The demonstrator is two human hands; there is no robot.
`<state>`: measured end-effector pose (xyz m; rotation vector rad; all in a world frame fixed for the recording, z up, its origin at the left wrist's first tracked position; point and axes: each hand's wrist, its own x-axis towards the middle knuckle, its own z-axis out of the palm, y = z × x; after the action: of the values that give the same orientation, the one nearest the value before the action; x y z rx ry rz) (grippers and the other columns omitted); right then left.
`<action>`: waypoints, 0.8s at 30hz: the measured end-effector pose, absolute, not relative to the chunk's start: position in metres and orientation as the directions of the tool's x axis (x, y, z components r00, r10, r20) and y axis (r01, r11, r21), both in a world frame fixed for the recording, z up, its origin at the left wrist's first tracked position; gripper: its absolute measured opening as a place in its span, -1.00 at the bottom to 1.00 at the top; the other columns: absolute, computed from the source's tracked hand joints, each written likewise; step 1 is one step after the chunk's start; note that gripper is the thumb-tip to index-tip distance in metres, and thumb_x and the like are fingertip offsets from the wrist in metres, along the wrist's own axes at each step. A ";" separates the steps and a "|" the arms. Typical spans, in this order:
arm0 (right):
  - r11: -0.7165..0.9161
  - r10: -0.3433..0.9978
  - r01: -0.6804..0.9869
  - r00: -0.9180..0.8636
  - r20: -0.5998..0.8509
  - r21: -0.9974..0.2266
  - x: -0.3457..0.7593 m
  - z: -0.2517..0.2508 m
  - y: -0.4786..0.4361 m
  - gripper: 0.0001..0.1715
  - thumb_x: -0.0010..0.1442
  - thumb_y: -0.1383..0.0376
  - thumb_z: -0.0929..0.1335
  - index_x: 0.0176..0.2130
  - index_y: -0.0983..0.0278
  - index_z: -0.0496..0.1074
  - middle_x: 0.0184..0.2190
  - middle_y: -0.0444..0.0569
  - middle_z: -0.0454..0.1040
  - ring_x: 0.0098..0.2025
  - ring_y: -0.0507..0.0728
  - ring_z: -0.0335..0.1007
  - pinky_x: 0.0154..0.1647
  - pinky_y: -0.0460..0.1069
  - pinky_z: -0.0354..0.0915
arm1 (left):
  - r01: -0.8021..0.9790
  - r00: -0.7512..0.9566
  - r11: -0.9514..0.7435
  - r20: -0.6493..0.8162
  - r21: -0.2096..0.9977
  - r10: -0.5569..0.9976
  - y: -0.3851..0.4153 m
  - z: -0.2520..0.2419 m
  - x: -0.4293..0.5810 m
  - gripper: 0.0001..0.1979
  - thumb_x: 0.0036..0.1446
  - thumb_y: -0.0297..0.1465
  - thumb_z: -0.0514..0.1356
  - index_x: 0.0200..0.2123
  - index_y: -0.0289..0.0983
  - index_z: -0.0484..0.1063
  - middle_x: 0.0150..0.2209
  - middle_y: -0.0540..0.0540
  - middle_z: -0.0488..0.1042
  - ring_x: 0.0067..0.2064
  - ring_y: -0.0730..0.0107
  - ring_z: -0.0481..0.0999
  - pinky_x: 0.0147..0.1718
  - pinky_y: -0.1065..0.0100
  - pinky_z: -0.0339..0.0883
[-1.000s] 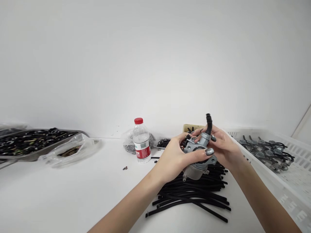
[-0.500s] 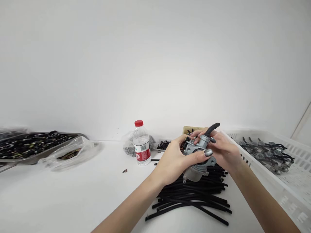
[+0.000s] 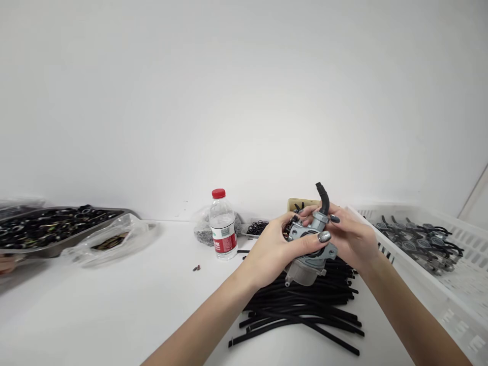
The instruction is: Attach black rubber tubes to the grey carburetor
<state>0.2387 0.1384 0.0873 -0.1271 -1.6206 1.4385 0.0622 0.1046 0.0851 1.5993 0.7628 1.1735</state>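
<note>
A grey metal carburetor (image 3: 305, 274) is held up between both hands, over a pile of black rubber hoses (image 3: 305, 315). My left hand (image 3: 272, 249) grips its left side, thumb laid across the front of the body. My right hand (image 3: 353, 231) is closed about its upper right side, with the thumb by the round top cap (image 3: 319, 218); several of its fingers are hidden behind. From that cap a bent black rubber boot (image 3: 324, 198) points up, its tip leaning left.
A white plastic crate (image 3: 419, 284) at right holds several carburetors. A water bottle (image 3: 223, 229) stands by a bag of small grey parts (image 3: 204, 234). Left are a metal tray (image 3: 49, 249) of black parts and a plastic bag (image 3: 133, 236); part of another person's hand (image 3: 6, 263) shows there.
The black boot has turned from pointing up-right to leaning up-left. Both hands stay on the carburetor, nearly in place. Another person's hand has appeared at the left edge.
</note>
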 end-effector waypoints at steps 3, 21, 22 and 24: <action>0.315 0.629 -0.455 -0.557 0.542 -0.833 0.239 0.087 0.138 -0.68 0.24 0.18 0.57 -0.08 0.28 0.58 -0.13 0.07 0.50 -0.12 0.20 0.41 -0.04 -0.04 0.39 | -0.081 0.364 -0.311 0.318 0.947 0.875 0.103 0.086 0.062 -0.51 -0.07 -0.09 0.39 -0.15 -0.28 0.48 -0.15 -0.14 0.56 -0.02 -0.03 0.49 -0.03 0.14 0.32; 0.356 0.650 -0.437 -0.520 0.554 -0.826 0.238 0.086 0.134 -0.67 0.26 0.15 0.58 -0.07 0.24 0.56 -0.12 0.03 0.49 -0.07 0.22 0.41 -0.06 -0.03 0.40 | -0.186 0.370 -0.271 0.323 0.944 0.871 0.103 0.085 0.065 -0.45 -0.10 -0.03 0.42 -0.17 -0.31 0.49 -0.17 -0.16 0.55 -0.02 -0.03 0.49 -0.05 0.18 0.31; 0.360 0.653 -0.434 -0.515 0.555 -0.826 0.238 0.085 0.134 -0.63 0.26 0.14 0.59 -0.02 0.22 0.55 -0.11 0.02 0.49 -0.07 0.21 0.41 -0.07 -0.04 0.41 | -0.179 0.362 -0.278 0.326 0.944 0.873 0.103 0.085 0.065 -0.46 -0.09 -0.03 0.42 -0.17 -0.31 0.48 -0.15 -0.17 0.55 -0.01 -0.04 0.48 -0.04 0.18 0.31; 0.373 0.662 -0.413 -0.509 0.550 -0.831 0.238 0.084 0.134 -0.56 0.25 0.10 0.60 0.03 0.19 0.55 -0.11 0.02 0.49 -0.06 0.22 0.41 -0.08 -0.03 0.42 | -0.150 0.346 -0.294 0.329 0.944 0.879 0.101 0.086 0.064 -0.49 -0.08 -0.06 0.42 -0.19 -0.30 0.46 -0.13 -0.17 0.54 0.00 -0.04 0.47 -0.02 0.17 0.30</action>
<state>0.2381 0.1340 0.0841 -0.2259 -1.6308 1.3428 0.0642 0.1014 0.0856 1.5205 0.6881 1.1855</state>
